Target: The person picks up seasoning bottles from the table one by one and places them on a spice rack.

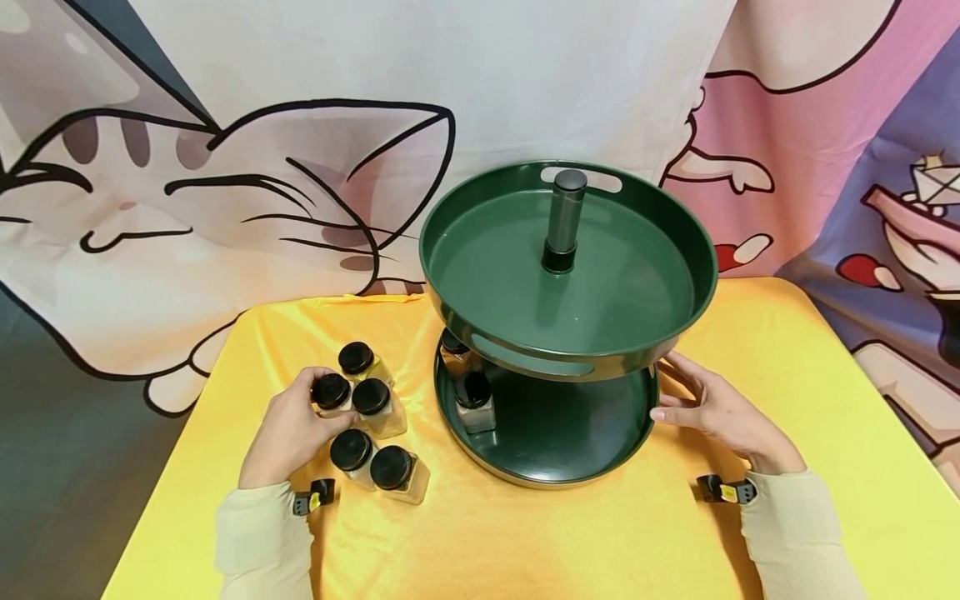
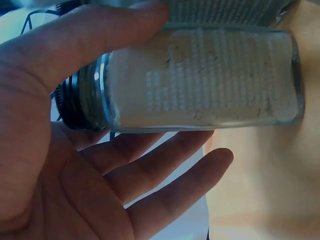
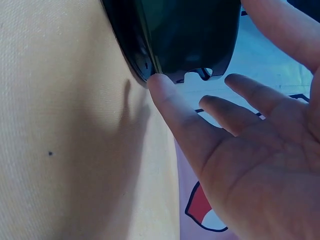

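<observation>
My left hand (image 1: 288, 429) grips a square glass spice jar (image 2: 200, 80) with a black screw lid and pale contents; the thumb lies along one side and the fingers are behind it. Beside it on the cloth stand several similar jars, among them one with yellowish contents (image 1: 360, 360) and a pale one (image 1: 401, 473). A round two-tier green tray stand (image 1: 551, 429) is in the middle. On its lower tier, at the left, are a jar with orange-brown contents (image 1: 456, 357) and a pale jar (image 1: 476, 404). My right hand (image 1: 723, 417) touches the lower tier's right rim with its thumb, fingers extended.
The upper tier (image 1: 495, 275) holds no jars and has a dark centre post (image 1: 566, 221) and slots in its rim. It overhangs the back of the lower tier. A yellow cloth (image 1: 525, 542) covers the table, and a printed cartoon curtain (image 1: 300, 50) hangs behind.
</observation>
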The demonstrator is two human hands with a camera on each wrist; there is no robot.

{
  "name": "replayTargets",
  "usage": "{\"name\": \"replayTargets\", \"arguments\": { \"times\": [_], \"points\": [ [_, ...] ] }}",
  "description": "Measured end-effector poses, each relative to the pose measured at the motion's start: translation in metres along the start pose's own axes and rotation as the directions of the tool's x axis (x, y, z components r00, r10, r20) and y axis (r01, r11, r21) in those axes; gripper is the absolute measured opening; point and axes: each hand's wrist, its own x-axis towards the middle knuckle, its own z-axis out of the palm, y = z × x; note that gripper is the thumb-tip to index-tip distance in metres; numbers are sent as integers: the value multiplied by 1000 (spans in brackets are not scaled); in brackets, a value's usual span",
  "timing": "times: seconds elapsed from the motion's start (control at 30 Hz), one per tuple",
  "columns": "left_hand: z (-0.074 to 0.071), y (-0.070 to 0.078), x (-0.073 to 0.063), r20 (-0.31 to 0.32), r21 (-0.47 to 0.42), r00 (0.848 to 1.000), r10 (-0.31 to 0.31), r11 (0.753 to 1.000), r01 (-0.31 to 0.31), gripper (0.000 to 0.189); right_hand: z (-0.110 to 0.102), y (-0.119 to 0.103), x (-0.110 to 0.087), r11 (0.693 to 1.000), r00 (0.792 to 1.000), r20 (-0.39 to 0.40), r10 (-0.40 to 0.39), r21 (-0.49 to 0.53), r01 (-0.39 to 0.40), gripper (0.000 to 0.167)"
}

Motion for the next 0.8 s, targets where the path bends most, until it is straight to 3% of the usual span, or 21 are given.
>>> {"name": "replayTargets", "arguments": {
  "times": [0.4, 0.8],
  "points": [
    [1, -2, 2, -10, 24, 1000, -21, 999, 21, 63, 3, 0, 1, 998, 997, 33, -64, -13, 64, 98],
    [-4, 0, 1, -17, 13, 998, -60, 998, 60, 73, 5, -2, 3, 998, 999, 23, -28, -63, 29, 103]
  ]
}}
